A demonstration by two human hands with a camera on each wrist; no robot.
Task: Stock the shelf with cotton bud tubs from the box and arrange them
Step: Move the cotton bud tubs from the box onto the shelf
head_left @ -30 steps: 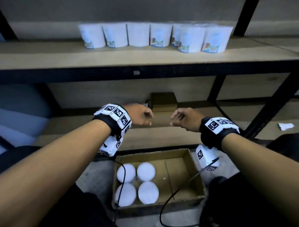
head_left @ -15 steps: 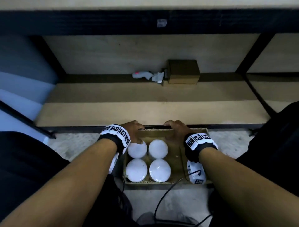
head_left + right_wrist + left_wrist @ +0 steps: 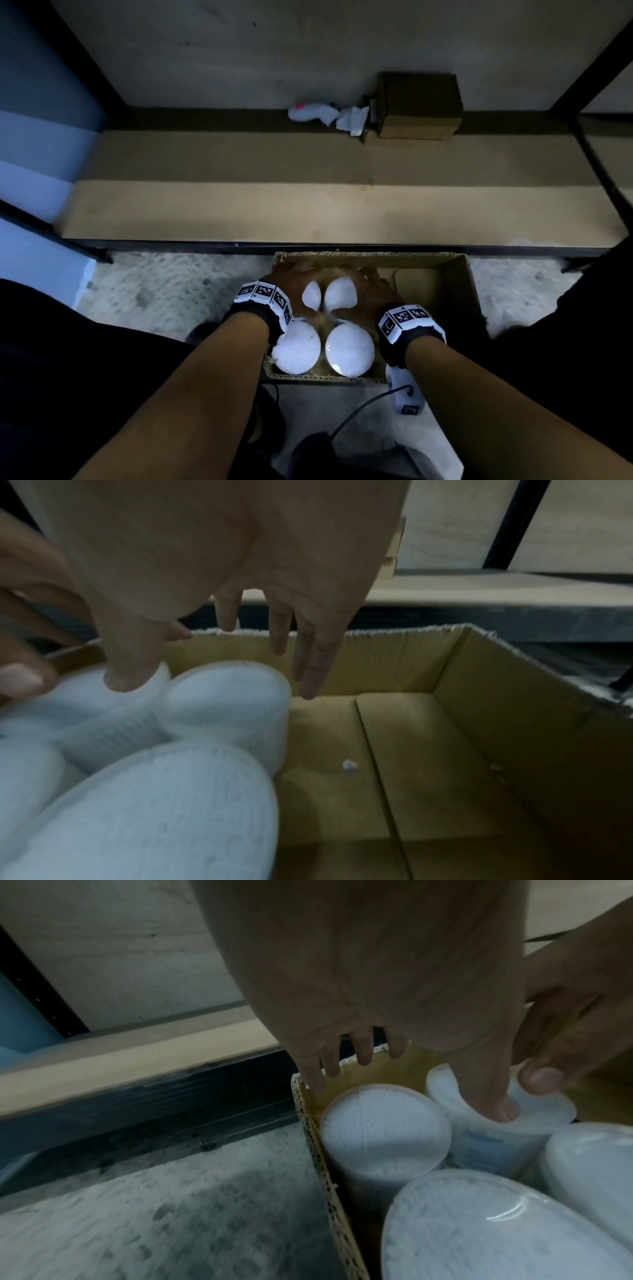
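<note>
An open cardboard box (image 3: pixel 459 274) stands on the floor below the shelf's front edge. Its left half holds several white cotton bud tubs: far left (image 3: pixel 312 295), far right (image 3: pixel 340 291), near left (image 3: pixel 297 349), near right (image 3: pixel 349 349). My left hand (image 3: pixel 301 275) is spread over the far left tub (image 3: pixel 383 1131), fingers down by the box's far wall, thumb on the neighbouring lid (image 3: pixel 534 1112). My right hand (image 3: pixel 371 289) straddles the far right tub (image 3: pixel 226 696). Its fingers (image 3: pixel 308 685) hang straight just right of that tub, apart from it.
The box's right half (image 3: pixel 428 764) is bare cardboard. The bottom shelf board (image 3: pixel 342 212) carries a small brown carton (image 3: pixel 418 106) and crumpled white wrapping (image 3: pixel 325 114) at the back. Black shelf posts (image 3: pixel 582 75) stand at both sides. A cable (image 3: pixel 363 407) trails near my right wrist.
Both hands dropped from shelf height into the box and now spread over the two far tubs. My view tilted down, so the stocked upper shelf is out of sight.
</note>
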